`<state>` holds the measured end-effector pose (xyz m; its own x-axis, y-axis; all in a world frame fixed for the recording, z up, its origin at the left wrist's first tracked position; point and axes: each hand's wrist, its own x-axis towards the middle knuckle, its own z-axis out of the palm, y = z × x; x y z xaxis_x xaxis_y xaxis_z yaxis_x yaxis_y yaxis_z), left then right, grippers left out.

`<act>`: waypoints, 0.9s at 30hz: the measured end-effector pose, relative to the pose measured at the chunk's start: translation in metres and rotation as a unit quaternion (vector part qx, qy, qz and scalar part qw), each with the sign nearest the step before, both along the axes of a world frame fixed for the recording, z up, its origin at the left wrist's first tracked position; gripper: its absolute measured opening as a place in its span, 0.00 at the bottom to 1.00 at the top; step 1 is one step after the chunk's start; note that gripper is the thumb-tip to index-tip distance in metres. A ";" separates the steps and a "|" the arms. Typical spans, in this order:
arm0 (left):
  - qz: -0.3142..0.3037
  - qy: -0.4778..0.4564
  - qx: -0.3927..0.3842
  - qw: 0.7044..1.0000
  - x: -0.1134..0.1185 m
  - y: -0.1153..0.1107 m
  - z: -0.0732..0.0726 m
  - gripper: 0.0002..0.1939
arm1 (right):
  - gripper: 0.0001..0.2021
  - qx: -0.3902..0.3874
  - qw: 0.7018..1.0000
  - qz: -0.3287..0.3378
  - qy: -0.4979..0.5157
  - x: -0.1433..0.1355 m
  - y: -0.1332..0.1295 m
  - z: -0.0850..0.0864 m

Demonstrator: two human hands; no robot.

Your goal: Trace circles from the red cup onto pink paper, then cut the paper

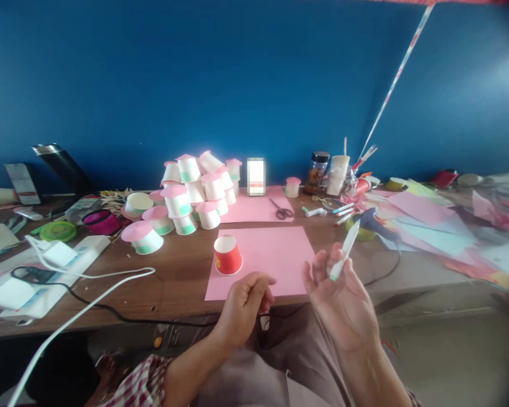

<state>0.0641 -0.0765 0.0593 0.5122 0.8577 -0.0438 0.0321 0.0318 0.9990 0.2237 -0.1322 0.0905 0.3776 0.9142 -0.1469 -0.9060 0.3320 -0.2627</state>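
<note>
Head view, single frame. The person sits at a brown worktop (169,282) against a blue wall.

Right hand (343,294): palm turned up, fingers loosely curled, pinching a white pen-like stick (345,250) with a green lower end between thumb and fingers. The stick tilts up and to the right, with its tip above the worktop edge.

Left hand (244,302): fingers curled inward into a loose fist, just in front of the near edge of the worktop. Whether it holds anything cannot be told.

Between and just beyond the hands lies a pink paper sheet (275,254), flat on the worktop. A red paper cup (228,255) stands upside down on the sheet's left part.

Further back:
- a pile of white cups with pink tops (190,192), some with green bands, left of centre
- a second pink sheet (254,209) with scissors (282,211) lying on it
- a dark-lidded jar (316,172) near the wall
- several markers (343,209), right of the scissors
- a blue glue gun (371,220) just beyond the stick's tip
- loose coloured papers (428,226) on the right

A white cable (89,294) and a black cable (110,311) cross the left of the worktop.
</note>
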 end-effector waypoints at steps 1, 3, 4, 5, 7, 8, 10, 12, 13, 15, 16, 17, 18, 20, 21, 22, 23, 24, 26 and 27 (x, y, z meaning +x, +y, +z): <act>-0.015 0.000 -0.007 1.000 0.001 0.001 0.002 0.17 | 0.13 -0.001 1.000 -0.003 -0.007 0.003 0.001 0.001; -0.068 0.002 -0.031 0.997 0.007 -0.001 0.004 0.17 | 0.13 0.000 1.000 -0.006 -0.025 0.006 0.004 0.005; -0.092 0.002 -0.043 0.995 0.010 -0.003 0.003 0.17 | 0.14 0.002 0.999 -0.006 -0.034 0.007 0.005 0.008; -0.110 0.000 -0.051 0.993 0.014 -0.004 0.003 0.17 | 0.14 0.004 0.999 -0.006 -0.043 0.006 0.006 0.011; -0.115 -0.004 -0.056 0.992 0.021 -0.007 0.002 0.14 | 0.14 0.008 0.998 -0.010 -0.054 0.005 0.008 0.017; -0.110 -0.008 -0.056 0.992 0.025 -0.009 0.002 0.13 | 0.13 0.009 0.998 -0.011 -0.053 0.005 0.009 0.018; -0.128 -0.020 -0.065 0.989 0.029 -0.011 0.004 0.22 | 0.13 0.011 0.999 -0.008 -0.039 0.002 0.010 0.020; -0.189 -0.043 -0.090 0.977 0.033 -0.015 0.005 0.33 | 0.12 0.010 1.000 0.002 -0.014 -0.002 0.011 0.018; -0.226 -0.056 -0.107 0.967 0.035 -0.017 0.005 0.33 | 0.12 0.008 1.000 0.009 -0.002 -0.004 0.012 0.016; -0.257 -0.067 -0.135 0.955 0.036 -0.021 0.002 0.21 | 0.11 0.003 1.000 0.026 0.012 -0.009 0.013 0.013; -0.253 -0.060 -0.140 0.956 0.035 -0.022 0.001 0.15 | 0.10 0.002 0.999 0.036 0.012 -0.010 0.013 0.011; -0.240 -0.047 -0.139 0.960 0.033 -0.022 -0.001 0.12 | 0.11 0.001 0.999 0.045 0.008 -0.011 0.012 0.009; -0.224 -0.031 -0.133 0.965 0.030 -0.022 -0.003 0.12 | 0.12 -0.001 0.999 0.052 0.001 -0.009 0.011 0.007; -0.186 -0.010 -0.120 0.975 0.019 -0.018 -0.002 0.13 | 0.16 -0.007 0.998 0.054 -0.019 -0.002 0.007 0.003; -0.166 -0.006 -0.118 0.979 0.012 -0.014 -0.001 0.13 | 0.17 -0.013 0.998 0.046 -0.031 0.005 0.004 0.001; -0.144 -0.004 -0.115 0.983 0.003 -0.009 0.002 0.14 | 0.18 -0.019 0.998 0.032 -0.043 0.013 0.001 -0.001; -0.116 -0.004 -0.112 0.987 -0.006 -0.004 0.005 0.14 | 0.17 -0.026 0.998 0.019 -0.052 0.023 -0.004 -0.003; -0.078 -0.004 -0.110 0.991 -0.015 0.001 0.008 0.14 | 0.16 -0.037 0.998 0.000 -0.059 0.033 -0.009 -0.004; 0.009 -0.021 -0.107 0.994 -0.032 0.011 0.013 0.16 | 0.13 -0.056 0.995 -0.037 -0.075 0.055 -0.020 -0.005; 0.041 -0.028 -0.109 0.993 -0.040 0.016 0.015 0.17 | 0.11 -0.060 0.993 -0.060 -0.078 0.066 -0.025 -0.005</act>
<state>0.0241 -0.0606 0.0743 0.4473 0.8701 -0.2069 -0.0345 0.2480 0.9682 0.2893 -0.1573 0.0860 0.5100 0.8403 -0.1836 -0.8066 0.3931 -0.4416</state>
